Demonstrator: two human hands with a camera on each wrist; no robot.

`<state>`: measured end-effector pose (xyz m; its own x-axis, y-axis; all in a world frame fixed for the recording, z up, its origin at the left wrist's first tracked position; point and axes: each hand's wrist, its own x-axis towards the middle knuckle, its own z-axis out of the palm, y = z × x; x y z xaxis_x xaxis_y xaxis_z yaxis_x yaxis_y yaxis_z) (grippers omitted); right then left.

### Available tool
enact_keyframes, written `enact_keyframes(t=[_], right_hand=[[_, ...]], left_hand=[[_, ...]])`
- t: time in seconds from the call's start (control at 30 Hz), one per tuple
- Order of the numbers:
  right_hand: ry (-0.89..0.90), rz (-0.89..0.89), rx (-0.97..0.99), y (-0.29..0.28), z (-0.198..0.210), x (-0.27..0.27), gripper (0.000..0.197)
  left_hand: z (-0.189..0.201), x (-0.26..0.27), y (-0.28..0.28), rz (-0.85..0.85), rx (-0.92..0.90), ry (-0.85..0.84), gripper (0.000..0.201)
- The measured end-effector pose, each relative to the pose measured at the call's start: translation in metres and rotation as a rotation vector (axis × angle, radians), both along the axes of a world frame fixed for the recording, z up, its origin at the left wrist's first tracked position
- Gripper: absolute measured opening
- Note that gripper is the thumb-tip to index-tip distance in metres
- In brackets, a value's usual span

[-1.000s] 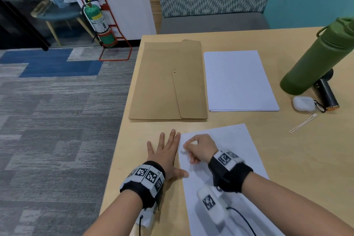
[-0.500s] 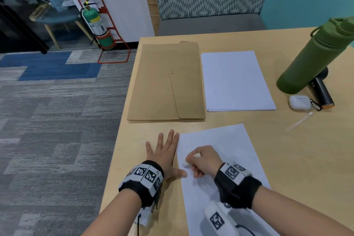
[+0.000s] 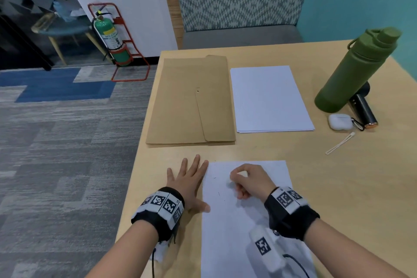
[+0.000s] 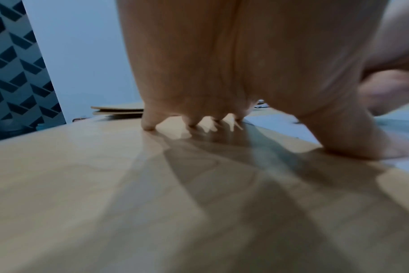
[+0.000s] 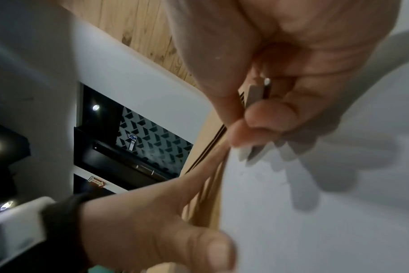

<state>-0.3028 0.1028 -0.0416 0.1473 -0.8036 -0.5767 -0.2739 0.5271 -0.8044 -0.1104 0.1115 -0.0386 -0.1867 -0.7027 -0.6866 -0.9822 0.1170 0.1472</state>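
Note:
A single white sheet [image 3: 237,232] lies on the wooden table [image 3: 338,187] in front of me, with a few small dark marks on it. My right hand [image 3: 248,178] rests on the sheet with curled fingers and pinches a small white object [image 3: 243,174], possibly an eraser. In the right wrist view this hand [image 5: 252,133] presses the pale wedge-shaped object [image 5: 254,153] onto the paper [image 5: 315,221]. My left hand [image 3: 189,178] lies flat on the table beside the sheet, fingers spread, thumb on the sheet's left edge. The left wrist view shows the left hand's [image 4: 222,64] fingertips touching the wood.
Farther back lie a brown envelope [image 3: 189,101] and a stack of white paper [image 3: 270,97]. At the right stand a green bottle [image 3: 352,70], a black cylinder [image 3: 363,110], a white earbud case [image 3: 340,121] and a thin white strap [image 3: 339,143]. The table's left edge is close to my left hand.
My right hand has slid a little to the right across the sheet with the white object still pinched. The left hand has stayed flat in place.

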Motion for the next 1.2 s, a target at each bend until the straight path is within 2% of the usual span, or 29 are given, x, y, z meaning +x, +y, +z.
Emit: enact_keyframes(t=[0.1, 0.2, 0.33, 0.37, 0.47, 0.5, 0.57, 0.67, 0.73, 0.8, 0.87, 0.93, 1.0, 1.07, 1.13, 1.17, 1.2], right_hand=[[-0.093, -0.243, -0.041, 0.008, 0.001, -0.039, 0.010], [-0.130, -0.383, -0.032, 0.018, -0.002, -0.067, 0.012], [-0.132, -0.435, -0.004, 0.024, -0.012, -0.072, 0.015], [-0.128, -0.449, -0.008, 0.023, -0.014, -0.070, 0.016], [-0.120, -0.472, -0.009, 0.021, -0.018, -0.069, 0.017], [-0.113, -0.474, -0.007, 0.020, -0.019, -0.070, 0.016], [-0.107, -0.483, 0.001, 0.019, -0.020, -0.071, 0.015], [-0.132, -0.526, 0.017, 0.020, -0.021, -0.069, 0.015], [-0.134, -0.539, 0.021, 0.021, -0.022, -0.068, 0.016], [-0.117, -0.538, 0.015, 0.020, -0.021, -0.068, 0.018], [-0.104, -0.541, 0.009, 0.020, -0.020, -0.069, 0.023], [-0.095, -0.542, 0.010, 0.019, -0.018, -0.069, 0.026], [-0.086, -0.542, 0.019, 0.019, -0.015, -0.069, 0.027], [-0.081, -0.550, 0.028, 0.019, -0.014, -0.069, 0.027], [-0.068, -0.541, 0.034, 0.018, -0.014, -0.068, 0.025], [-0.062, -0.536, 0.035, 0.018, -0.014, -0.068, 0.025], [-0.059, -0.531, 0.035, 0.017, -0.014, -0.068, 0.024]], left_hand=[[0.006, 0.000, 0.005, 0.007, 0.004, 0.014, 0.111], [0.011, -0.015, 0.019, -0.020, -0.052, 0.020, 0.092], [0.004, -0.060, 0.045, -0.277, -0.148, 0.105, 0.068], [0.002, -0.072, 0.051, -0.345, -0.134, 0.156, 0.068], [-0.005, -0.100, 0.062, -0.465, -0.034, 0.187, 0.095], [-0.007, -0.101, 0.062, -0.449, -0.011, 0.156, 0.095], [-0.007, -0.092, 0.061, -0.326, -0.006, 0.032, 0.082], [0.001, -0.064, 0.056, 0.010, 0.001, -0.298, 0.095], [0.009, -0.060, 0.051, 0.120, -0.013, -0.400, 0.102], [0.009, -0.074, 0.046, 0.056, -0.087, -0.282, 0.094], [-0.001, -0.098, 0.041, -0.133, -0.101, -0.027, 0.090], [-0.010, -0.117, 0.041, -0.252, -0.033, 0.158, 0.116], [-0.016, -0.116, 0.039, -0.239, -0.003, 0.147, 0.136], [-0.012, -0.097, 0.034, -0.090, -0.005, 0.007, 0.134], [-0.002, -0.074, 0.030, 0.119, -0.010, -0.253, 0.114], [0.004, -0.066, 0.028, 0.183, -0.026, -0.365, 0.110], [0.008, -0.063, 0.025, 0.202, -0.052, -0.406, 0.108]])
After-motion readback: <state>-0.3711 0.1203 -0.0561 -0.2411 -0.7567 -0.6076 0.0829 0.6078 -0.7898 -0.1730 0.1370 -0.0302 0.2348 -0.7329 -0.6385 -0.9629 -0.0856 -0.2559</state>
